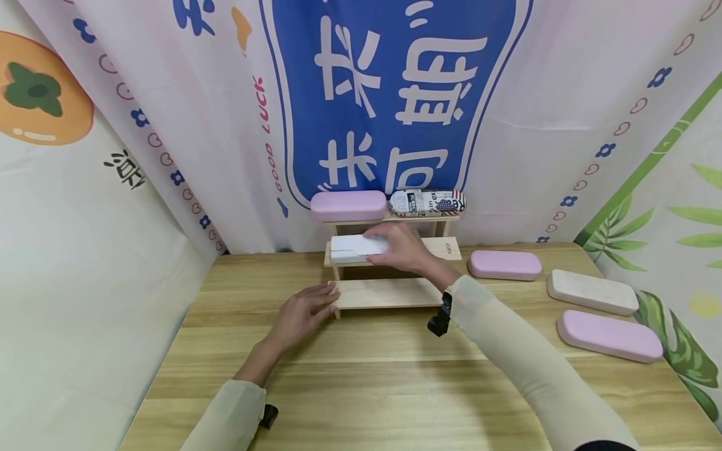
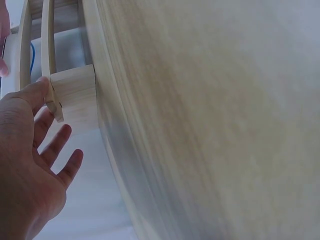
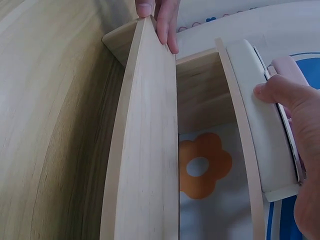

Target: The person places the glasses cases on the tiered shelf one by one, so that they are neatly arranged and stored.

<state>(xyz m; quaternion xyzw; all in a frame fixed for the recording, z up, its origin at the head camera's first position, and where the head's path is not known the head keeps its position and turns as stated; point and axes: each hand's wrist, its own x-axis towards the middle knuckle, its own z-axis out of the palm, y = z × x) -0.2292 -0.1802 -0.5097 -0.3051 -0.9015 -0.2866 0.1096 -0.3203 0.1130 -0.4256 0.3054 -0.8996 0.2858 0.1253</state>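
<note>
A three-tier wooden display stand (image 1: pixel 389 294) stands at the back of the table. My right hand (image 1: pixel 402 247) grips a white glasses case (image 1: pixel 348 248) on the left part of the middle tier. In the right wrist view its thumb lies on the front of the white case, which sits along the board's edge. At the left end of the lowest tier, my left hand (image 1: pixel 304 313) pinches the board's corner, its other fingers spread apart in the left wrist view. Up on the top tier lie a pink glasses case (image 1: pixel 348 206) and a patterned glasses case (image 1: pixel 427 203) with printed lettering.
Right of the stand, a pink case (image 1: pixel 504 265), a whitish case (image 1: pixel 592 292) and another pink case (image 1: pixel 610 336) lie on the wooden table (image 1: pixel 383 388). Printed cloth (image 1: pixel 553 125) hangs close behind the stand and along both sides.
</note>
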